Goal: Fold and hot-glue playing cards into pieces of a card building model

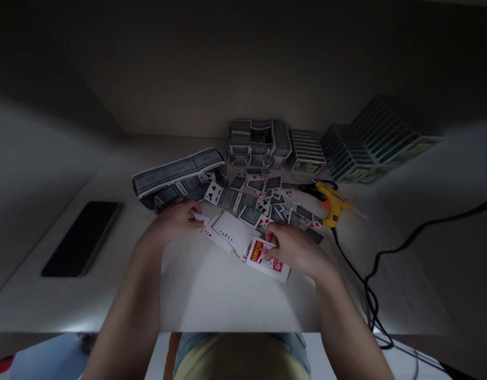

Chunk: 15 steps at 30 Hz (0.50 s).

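My left hand (182,217) pinches a small piece of playing card (199,218) beside the left end of a spread of cards. On the white table, a two of diamonds (216,236) and mostly white cards (233,232) lie fanned between my hands. My right hand (285,245) has its fingers closed on a red and yellow printed card (263,254) at the spread's right end. Just beyond, card pieces and face-down cards (249,216) lie scattered. A long structure made of cards (178,174) stands behind my left hand.
A black phone (82,239) lies at left. At the back stand a boxy card structure (259,142) and stepped card structures (356,150). A yellow glue gun (334,203), with black scissors (307,187) beside it, lies at right; black cables (370,279) run down the right side.
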Motion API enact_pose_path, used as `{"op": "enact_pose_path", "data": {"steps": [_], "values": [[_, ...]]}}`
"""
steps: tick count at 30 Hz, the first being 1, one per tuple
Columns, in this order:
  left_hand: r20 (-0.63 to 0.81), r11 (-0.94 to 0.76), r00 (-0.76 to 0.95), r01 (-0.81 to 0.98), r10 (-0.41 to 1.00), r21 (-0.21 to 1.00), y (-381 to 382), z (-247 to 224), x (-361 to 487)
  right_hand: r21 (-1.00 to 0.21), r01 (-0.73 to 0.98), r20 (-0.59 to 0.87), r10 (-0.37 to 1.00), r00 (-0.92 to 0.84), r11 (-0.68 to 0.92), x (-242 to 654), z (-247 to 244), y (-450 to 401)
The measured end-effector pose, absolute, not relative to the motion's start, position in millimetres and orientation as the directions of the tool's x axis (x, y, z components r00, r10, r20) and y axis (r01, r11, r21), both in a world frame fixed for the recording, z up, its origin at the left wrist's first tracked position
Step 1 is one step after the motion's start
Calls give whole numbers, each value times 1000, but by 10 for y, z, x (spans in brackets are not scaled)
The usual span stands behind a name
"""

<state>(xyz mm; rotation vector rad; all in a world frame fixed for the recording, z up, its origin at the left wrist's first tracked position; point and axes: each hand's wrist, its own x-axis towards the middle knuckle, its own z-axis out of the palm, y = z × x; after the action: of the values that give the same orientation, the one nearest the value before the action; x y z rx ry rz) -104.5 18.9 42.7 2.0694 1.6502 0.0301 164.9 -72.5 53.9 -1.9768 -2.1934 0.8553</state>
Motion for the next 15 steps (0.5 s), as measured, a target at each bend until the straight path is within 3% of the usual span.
{"op": "enact_pose_path", "data": {"steps": [6, 10, 13, 15], "values": [[-302, -131, 231, 939, 925, 317, 184, 447, -1029, -620, 784, -238, 962, -130, -47, 1621, 519, -673], [-267, -94, 192, 935, 944, 341, 166, 445, -995, -720, 690, -192, 977, -92, -76, 1573, 462, -640], [-204, -50, 127, 937, 971, 346, 143, 480, -951, -694, 720, -99, 992, -78, -13, 1564, 471, -615], [-163, -23, 86, 935, 983, 354, 124, 524, -918, -607, 792, 47, 998, -43, 63, 1576, 481, -592]]}}
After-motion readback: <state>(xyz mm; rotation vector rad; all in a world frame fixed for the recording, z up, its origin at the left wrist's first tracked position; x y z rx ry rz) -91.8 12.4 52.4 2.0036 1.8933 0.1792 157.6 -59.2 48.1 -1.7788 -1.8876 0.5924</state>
